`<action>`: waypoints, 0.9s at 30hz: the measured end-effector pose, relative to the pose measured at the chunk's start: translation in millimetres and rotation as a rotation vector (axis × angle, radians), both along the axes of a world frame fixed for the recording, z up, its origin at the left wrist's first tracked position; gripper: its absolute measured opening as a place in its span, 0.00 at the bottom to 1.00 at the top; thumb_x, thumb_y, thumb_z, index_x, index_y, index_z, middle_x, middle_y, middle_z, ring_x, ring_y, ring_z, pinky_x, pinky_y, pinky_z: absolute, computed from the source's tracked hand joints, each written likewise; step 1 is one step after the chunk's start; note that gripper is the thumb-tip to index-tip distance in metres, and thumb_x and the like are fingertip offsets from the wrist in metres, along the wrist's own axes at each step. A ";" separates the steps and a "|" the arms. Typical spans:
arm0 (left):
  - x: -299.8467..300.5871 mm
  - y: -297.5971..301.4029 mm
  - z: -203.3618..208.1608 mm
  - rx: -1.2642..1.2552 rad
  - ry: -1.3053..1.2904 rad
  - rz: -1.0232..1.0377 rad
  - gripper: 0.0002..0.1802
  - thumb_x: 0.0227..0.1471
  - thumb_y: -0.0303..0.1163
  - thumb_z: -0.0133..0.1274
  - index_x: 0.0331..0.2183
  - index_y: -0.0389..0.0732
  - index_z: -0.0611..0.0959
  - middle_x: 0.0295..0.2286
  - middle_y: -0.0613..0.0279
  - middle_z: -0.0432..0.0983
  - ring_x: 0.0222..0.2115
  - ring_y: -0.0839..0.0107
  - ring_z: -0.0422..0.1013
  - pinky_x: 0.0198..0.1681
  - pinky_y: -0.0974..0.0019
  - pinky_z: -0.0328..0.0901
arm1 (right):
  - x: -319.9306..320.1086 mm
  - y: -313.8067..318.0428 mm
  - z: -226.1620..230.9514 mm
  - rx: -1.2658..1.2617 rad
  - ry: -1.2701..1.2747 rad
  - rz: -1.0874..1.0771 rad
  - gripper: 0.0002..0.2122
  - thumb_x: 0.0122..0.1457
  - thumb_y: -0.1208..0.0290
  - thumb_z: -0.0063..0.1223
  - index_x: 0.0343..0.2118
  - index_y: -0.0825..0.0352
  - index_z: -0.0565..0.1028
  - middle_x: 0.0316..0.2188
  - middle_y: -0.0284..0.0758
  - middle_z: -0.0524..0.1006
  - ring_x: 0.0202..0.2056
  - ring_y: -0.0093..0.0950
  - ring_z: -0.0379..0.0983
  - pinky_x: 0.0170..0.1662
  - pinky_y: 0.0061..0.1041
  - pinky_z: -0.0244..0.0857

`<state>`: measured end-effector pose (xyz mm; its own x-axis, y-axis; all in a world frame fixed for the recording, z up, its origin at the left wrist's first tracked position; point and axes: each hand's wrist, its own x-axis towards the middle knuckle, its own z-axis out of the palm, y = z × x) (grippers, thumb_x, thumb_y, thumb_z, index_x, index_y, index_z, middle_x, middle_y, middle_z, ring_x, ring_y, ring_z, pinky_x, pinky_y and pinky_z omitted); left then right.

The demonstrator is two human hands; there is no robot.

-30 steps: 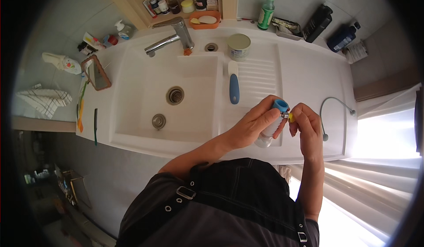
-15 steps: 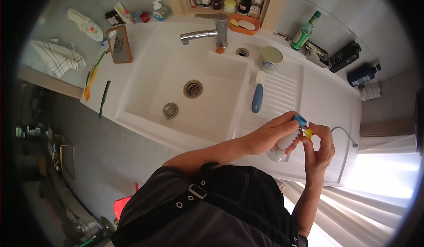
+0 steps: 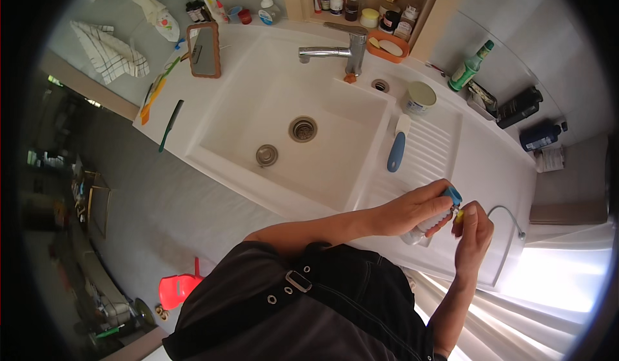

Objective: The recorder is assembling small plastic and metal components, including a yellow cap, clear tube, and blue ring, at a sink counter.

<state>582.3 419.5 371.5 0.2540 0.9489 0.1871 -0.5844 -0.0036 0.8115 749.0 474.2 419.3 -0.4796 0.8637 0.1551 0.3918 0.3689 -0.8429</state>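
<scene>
My left hand (image 3: 412, 211) is wrapped round a pale, see-through ribbed bottle (image 3: 414, 236) with a blue top (image 3: 452, 196), above the right part of the white counter. The bottle leans, its blue end up and to the right. Beside that top, my right hand (image 3: 475, 229) pinches a small yellow piece (image 3: 459, 217) between thumb and fingers. A bit of metal shows between the yellow piece and the bottle. How they join is too small to tell. Nearest to my left hand lies a blue-handled brush (image 3: 396, 151) with a white head.
Left of my hands is a white sink (image 3: 335, 174) under a chrome faucet (image 3: 332, 52). A round tub (image 3: 421, 96) stands by the ribbed drainboard (image 3: 432, 145). At the back right are a green bottle (image 3: 467, 70) and dark bottles (image 3: 519, 107). A comb (image 3: 171, 126) lies at left.
The whole view has shifted, so the sink and counter appear farther right. My right fingers have closed farther over the yellow piece, and less of it shows. My left hand keeps hold of the bottle.
</scene>
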 end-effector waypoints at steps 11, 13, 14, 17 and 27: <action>-5.0 -15.5 0.1 0.015 -0.074 0.046 0.14 0.66 0.41 0.35 0.43 0.41 0.67 0.29 0.67 0.65 0.25 0.82 0.61 0.31 0.75 0.60 | -7.5 -18.5 -6.3 0.248 0.138 0.025 0.08 0.61 0.71 0.52 0.31 0.72 0.71 0.23 0.33 0.71 0.26 0.23 0.68 0.32 0.20 0.62; -5.0 -16.9 3.1 -0.029 -0.065 0.015 0.14 0.66 0.41 0.35 0.43 0.41 0.67 0.28 0.68 0.65 0.24 0.82 0.62 0.30 0.75 0.60 | -6.1 -19.3 -6.8 0.262 0.069 0.004 0.11 0.63 0.67 0.48 0.30 0.71 0.70 0.19 0.33 0.70 0.22 0.21 0.66 0.28 0.19 0.61; -5.2 -17.5 3.1 -0.027 -0.065 0.017 0.14 0.66 0.41 0.35 0.43 0.41 0.67 0.28 0.68 0.65 0.24 0.82 0.62 0.30 0.75 0.60 | -6.1 -18.6 -4.2 0.264 0.069 0.006 0.11 0.63 0.67 0.48 0.30 0.71 0.70 0.19 0.33 0.70 0.22 0.21 0.66 0.28 0.19 0.61; -4.6 -22.6 -0.9 0.000 0.002 0.024 0.14 0.66 0.41 0.35 0.43 0.42 0.67 0.26 0.68 0.65 0.24 0.82 0.62 0.30 0.75 0.60 | -4.9 -13.8 1.0 -0.058 0.024 0.036 0.15 0.65 0.62 0.44 0.29 0.71 0.70 0.15 0.31 0.68 0.19 0.20 0.64 0.24 0.19 0.58; -4.9 -29.3 -1.9 -0.090 -0.116 0.041 0.16 0.65 0.44 0.35 0.43 0.42 0.67 0.27 0.66 0.67 0.24 0.79 0.65 0.30 0.73 0.63 | -7.9 -26.1 -4.5 0.466 0.012 0.107 0.11 0.52 0.77 0.59 0.38 0.71 0.72 0.26 0.37 0.74 0.27 0.28 0.70 0.33 0.25 0.66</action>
